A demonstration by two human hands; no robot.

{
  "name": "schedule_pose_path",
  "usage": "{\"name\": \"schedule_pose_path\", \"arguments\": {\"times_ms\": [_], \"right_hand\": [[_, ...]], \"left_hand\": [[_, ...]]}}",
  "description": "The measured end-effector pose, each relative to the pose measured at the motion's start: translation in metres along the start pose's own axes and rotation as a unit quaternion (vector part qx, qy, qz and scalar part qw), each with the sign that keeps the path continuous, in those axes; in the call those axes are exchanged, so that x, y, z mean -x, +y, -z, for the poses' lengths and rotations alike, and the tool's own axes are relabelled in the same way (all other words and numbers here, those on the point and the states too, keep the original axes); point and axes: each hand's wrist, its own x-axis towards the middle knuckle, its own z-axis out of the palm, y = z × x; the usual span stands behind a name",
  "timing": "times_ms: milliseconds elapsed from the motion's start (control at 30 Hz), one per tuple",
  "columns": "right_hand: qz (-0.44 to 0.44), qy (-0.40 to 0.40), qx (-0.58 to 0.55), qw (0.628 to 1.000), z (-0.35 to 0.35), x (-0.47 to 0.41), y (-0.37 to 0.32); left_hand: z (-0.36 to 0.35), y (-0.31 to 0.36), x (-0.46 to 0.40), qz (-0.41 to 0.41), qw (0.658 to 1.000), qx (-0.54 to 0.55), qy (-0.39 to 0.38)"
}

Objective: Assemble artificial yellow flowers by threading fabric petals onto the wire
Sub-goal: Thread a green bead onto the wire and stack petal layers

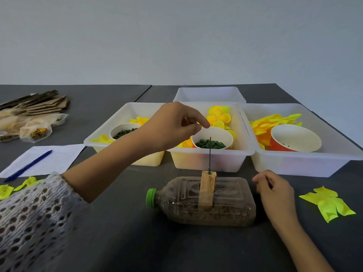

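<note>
Standing bare in its wooden block (207, 182) on the bottle (204, 201), the wire (210, 153) carries no petals yet. Left hand (174, 124) hovers above, fingertips pinched, perhaps on something tiny; right hand (275, 190) rests loosely curled, holding nothing, on the desk (121, 222).

Plain pale wall (176, 36), dark table (117, 242)

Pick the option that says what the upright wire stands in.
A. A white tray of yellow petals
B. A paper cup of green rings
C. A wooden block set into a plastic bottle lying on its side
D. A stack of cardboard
C: the wire rises from the top of the wooden block, which sits in the plastic bottle lying on its side on the table.
</note>
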Motion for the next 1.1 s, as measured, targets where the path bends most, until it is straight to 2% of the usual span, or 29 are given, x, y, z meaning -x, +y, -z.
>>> {"name": "schedule_pose_path", "arguments": {"times_ms": [200,600,1100], "right_hand": [[-0.004,0.002,0.002,1.0,-0.001,-0.001,0.001],[-0.002,0.001,-0.006,1.0,0.0,-0.001,0.0],[-0.001,-0.007,0.001,1.0,0.0,-0.001,-0.002]], "left_hand": [[-0.001,-0.001,-0.002,0.023,0.989,0.14,0.04],[-0.014,0.0,0.0,0.02,0.969,0.225,0.097],[-0.023,0.002,0.002,0.073,0.932,0.35,0.063]]}}
